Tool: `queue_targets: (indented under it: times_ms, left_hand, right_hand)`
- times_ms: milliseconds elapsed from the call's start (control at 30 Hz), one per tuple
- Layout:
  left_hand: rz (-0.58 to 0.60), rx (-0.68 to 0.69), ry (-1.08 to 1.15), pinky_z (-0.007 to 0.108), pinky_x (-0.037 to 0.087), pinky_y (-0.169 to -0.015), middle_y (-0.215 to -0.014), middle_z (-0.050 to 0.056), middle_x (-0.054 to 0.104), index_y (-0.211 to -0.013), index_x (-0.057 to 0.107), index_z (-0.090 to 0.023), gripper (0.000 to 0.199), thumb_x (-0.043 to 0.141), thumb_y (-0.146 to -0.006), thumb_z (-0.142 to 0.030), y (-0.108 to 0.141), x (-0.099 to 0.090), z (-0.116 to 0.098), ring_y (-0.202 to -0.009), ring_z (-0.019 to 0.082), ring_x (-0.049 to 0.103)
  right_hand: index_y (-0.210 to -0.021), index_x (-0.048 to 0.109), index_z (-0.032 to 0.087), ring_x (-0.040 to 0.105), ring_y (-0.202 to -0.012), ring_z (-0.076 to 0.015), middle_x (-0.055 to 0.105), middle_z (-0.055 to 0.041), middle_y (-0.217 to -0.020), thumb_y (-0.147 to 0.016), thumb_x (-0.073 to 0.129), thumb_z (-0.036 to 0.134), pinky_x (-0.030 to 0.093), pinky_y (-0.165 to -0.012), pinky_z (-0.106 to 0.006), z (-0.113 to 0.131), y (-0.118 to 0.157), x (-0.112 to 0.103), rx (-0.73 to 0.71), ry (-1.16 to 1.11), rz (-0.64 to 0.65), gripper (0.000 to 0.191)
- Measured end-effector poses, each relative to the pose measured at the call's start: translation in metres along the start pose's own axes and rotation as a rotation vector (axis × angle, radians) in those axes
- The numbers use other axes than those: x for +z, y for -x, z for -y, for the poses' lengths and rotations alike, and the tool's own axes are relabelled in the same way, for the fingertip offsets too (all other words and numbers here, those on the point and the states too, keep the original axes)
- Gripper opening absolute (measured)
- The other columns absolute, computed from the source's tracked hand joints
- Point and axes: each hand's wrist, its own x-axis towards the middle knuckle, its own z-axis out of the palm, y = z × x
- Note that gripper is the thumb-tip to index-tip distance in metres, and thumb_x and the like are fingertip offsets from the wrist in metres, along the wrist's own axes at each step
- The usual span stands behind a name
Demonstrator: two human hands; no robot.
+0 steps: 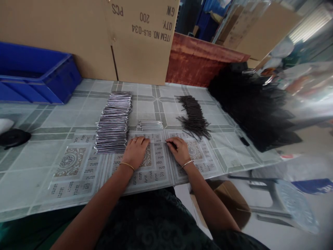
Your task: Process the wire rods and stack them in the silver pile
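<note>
A thin silver rod [158, 142] lies level between my two hands, just above the patterned mat. My left hand [136, 150] has its fingers closed at the rod's left end, with a ring on one finger. At the other end, the thumb and fingers of my right hand [179, 149] pinch the rod. Just beyond the hands is a small row of silver rods [150, 125]. To the left, a long stack of shiny ridged metal rods [114, 121] reaches away from me. A bunch of short dark brown sticks or ties [195, 116] lies to the right.
A blue plastic crate [59, 80] stands at the back left, beside a tall cardboard box [140, 52]. A black round object [15, 138] sits at the left edge. Black mesh-like material [249, 107] is heaped on the right. A stool [293, 205] stands below the table.
</note>
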Motion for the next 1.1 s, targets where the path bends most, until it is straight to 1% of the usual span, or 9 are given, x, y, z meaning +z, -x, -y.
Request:
queue_targets:
  times_ms: [333, 567, 667, 767, 867, 933, 1000, 1033, 1100]
  left_hand:
    - [0.006, 0.041, -0.058, 0.044, 0.046, -0.092, -0.109, 0.01, 0.065, -0.114, 0.064, -0.023, 0.033, 0.042, -0.091, -0.014, 0.0, -0.002, 0.0, -0.101, 0.028, 0.059]
    - [0.007, 0.07, -0.054, 0.046, 0.046, -0.092, -0.108, 0.011, 0.065, -0.114, 0.065, -0.021, 0.033, 0.045, -0.09, -0.012, 0.001, -0.005, -0.001, -0.101, 0.029, 0.059]
    - [-0.014, 0.081, -0.003, 0.046, 0.046, -0.094, -0.104, 0.01, 0.067, -0.109, 0.067, -0.021, 0.028, 0.046, -0.091, -0.013, 0.001, -0.005, 0.0, -0.1, 0.028, 0.061]
    - [-0.081, 0.06, 0.163, 0.047, 0.045, -0.097, -0.099, 0.008, 0.071, -0.102, 0.067, -0.02, 0.02, 0.051, -0.092, -0.019, 0.0, -0.005, 0.001, -0.097, 0.025, 0.064]
    - [-0.194, -0.088, 0.448, 0.045, 0.048, -0.097, -0.091, 0.005, 0.074, -0.099, 0.067, -0.019, 0.014, 0.062, -0.087, -0.025, -0.001, -0.005, -0.001, -0.089, 0.022, 0.068]
    - [-0.255, -0.251, 0.693, 0.041, 0.052, -0.091, -0.087, 0.005, 0.075, -0.101, 0.067, -0.018, 0.021, 0.068, -0.082, -0.027, 0.0, -0.005, -0.006, -0.084, 0.02, 0.069]
    - [-0.281, -0.417, 0.953, 0.038, 0.056, -0.086, -0.087, 0.005, 0.075, -0.107, 0.067, -0.016, 0.031, 0.069, -0.08, -0.03, 0.003, -0.005, -0.013, -0.082, 0.019, 0.071]
    - [-0.299, -0.49, 1.065, 0.038, 0.057, -0.085, -0.089, 0.006, 0.076, -0.11, 0.066, -0.015, 0.035, 0.069, -0.079, -0.032, 0.006, -0.005, -0.017, -0.083, 0.019, 0.071]
    - [-0.378, -0.594, 1.209, 0.039, 0.056, -0.091, -0.098, 0.008, 0.076, -0.116, 0.065, -0.014, 0.041, 0.067, -0.081, -0.035, 0.013, -0.005, -0.025, -0.091, 0.021, 0.072]
  right_hand:
    - [-0.103, 0.071, 0.026, 0.061, -0.102, -0.0209, 0.069, -0.0036, -0.105, -0.094, 0.055, 0.03, 0.044, -0.094, -0.038, -0.002, 0.001, 0.001, -0.003, 0.001, -0.009, 0.019]
    - [-0.104, 0.072, 0.028, 0.061, -0.1, -0.0213, 0.07, -0.0026, -0.103, -0.094, 0.057, 0.033, 0.043, -0.093, -0.037, -0.001, 0.001, 0.002, -0.005, 0.052, 0.003, 0.018]
    - [-0.104, 0.073, 0.03, 0.062, -0.099, -0.0205, 0.07, -0.0015, -0.101, -0.094, 0.058, 0.033, 0.042, -0.092, -0.036, 0.001, 0.001, 0.002, -0.024, 0.076, 0.012, 0.018]
    - [-0.105, 0.072, 0.029, 0.062, -0.101, -0.0209, 0.072, -0.0016, -0.1, -0.093, 0.06, 0.033, 0.038, -0.097, -0.038, 0.007, 0.003, 0.001, -0.047, 0.097, 0.007, 0.018]
    - [-0.102, 0.072, 0.027, 0.065, -0.098, -0.0208, 0.074, -0.0013, -0.099, -0.093, 0.06, 0.035, 0.028, -0.107, -0.044, 0.019, 0.002, 0.002, -0.06, 0.072, -0.023, 0.016]
    - [-0.095, 0.072, 0.027, 0.066, -0.096, -0.0203, 0.075, 0.0001, -0.096, -0.093, 0.06, 0.037, 0.017, -0.112, -0.049, 0.031, -0.001, 0.005, -0.084, 0.065, -0.034, 0.015]
    - [-0.09, 0.073, 0.028, 0.067, -0.095, -0.0195, 0.075, 0.0018, -0.093, -0.093, 0.062, 0.037, 0.008, -0.114, -0.052, 0.045, -0.006, 0.009, -0.133, 0.072, -0.044, 0.014]
    - [-0.089, 0.073, 0.029, 0.067, -0.094, -0.019, 0.075, 0.0023, -0.092, -0.092, 0.063, 0.037, 0.005, -0.115, -0.052, 0.053, -0.01, 0.012, -0.162, 0.075, -0.052, 0.014]
    - [-0.087, 0.073, 0.029, 0.067, -0.092, -0.018, 0.075, 0.0027, -0.09, -0.092, 0.064, 0.036, 0.005, -0.115, -0.05, 0.068, -0.017, 0.019, -0.215, 0.074, -0.068, 0.013]
